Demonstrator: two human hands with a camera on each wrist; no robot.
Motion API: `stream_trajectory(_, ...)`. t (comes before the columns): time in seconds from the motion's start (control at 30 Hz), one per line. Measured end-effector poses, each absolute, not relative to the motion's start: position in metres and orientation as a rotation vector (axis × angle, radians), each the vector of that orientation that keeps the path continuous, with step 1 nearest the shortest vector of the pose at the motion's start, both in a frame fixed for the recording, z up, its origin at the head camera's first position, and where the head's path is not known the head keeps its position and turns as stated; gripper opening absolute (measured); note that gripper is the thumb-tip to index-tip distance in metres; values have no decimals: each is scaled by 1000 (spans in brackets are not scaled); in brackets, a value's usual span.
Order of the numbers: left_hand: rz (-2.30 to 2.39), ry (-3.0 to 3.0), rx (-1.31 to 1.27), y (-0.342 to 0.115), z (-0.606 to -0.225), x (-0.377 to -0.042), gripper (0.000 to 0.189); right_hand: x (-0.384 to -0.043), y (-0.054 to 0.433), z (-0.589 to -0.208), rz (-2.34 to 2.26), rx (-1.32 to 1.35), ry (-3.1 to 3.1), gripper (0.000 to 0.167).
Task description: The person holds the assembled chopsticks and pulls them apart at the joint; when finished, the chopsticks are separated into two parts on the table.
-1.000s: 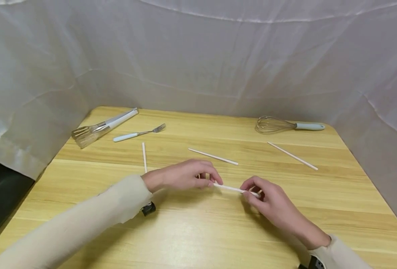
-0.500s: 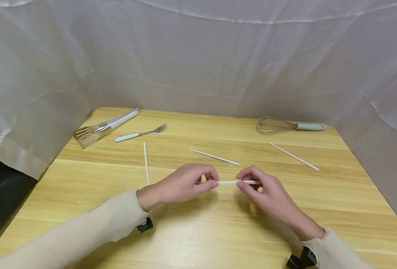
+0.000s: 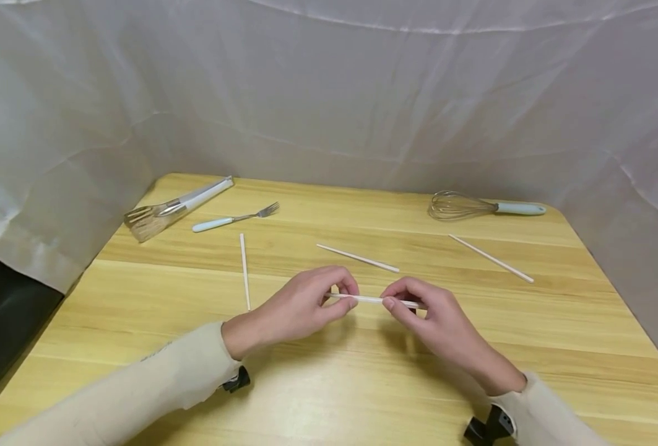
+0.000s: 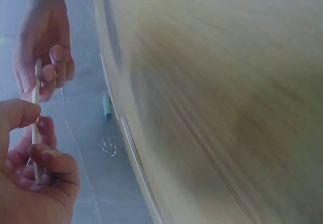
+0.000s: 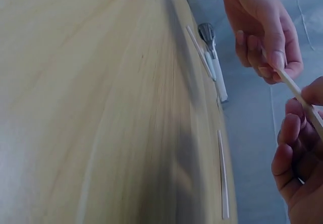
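Note:
A slim white chopstick (image 3: 369, 299) is held level between my two hands, above the table. My left hand (image 3: 298, 303) pinches its left part between thumb and fingertips. My right hand (image 3: 437, 316) grips the right part the same way, a short bare stretch showing between them. Both wrist views show the chopstick (image 4: 36, 90) passing through curled fingers; I cannot tell whether a second one lies against it. Three more white chopsticks lie apart beyond the hands: one at left (image 3: 245, 269), one in the middle (image 3: 358, 257), one at right (image 3: 490, 258).
At the back left of the wooden table (image 3: 317, 396) lie metal tongs (image 3: 181, 207) with white handles and a fork (image 3: 236, 218) with a pale blue handle. A whisk (image 3: 484, 207) lies back right. Grey cloth (image 3: 329, 93) walls the back and sides.
Both hands have drawn closer together along the chopstick and come slightly left. It was slanted a second ago and is now nearly level. The things on the table have stayed put.

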State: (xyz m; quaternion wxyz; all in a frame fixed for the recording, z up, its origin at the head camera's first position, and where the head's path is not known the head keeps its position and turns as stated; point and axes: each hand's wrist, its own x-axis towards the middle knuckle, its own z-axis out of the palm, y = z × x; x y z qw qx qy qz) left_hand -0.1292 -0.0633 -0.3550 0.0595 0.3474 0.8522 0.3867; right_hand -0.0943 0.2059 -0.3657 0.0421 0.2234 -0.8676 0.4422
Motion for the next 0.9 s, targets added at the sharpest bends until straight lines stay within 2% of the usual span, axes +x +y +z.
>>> stream_trajectory(0.9, 1278, 2611, 1235, -63, -354, -119, 6, -94, 206, -359, 1501, 953, -2524, 11)
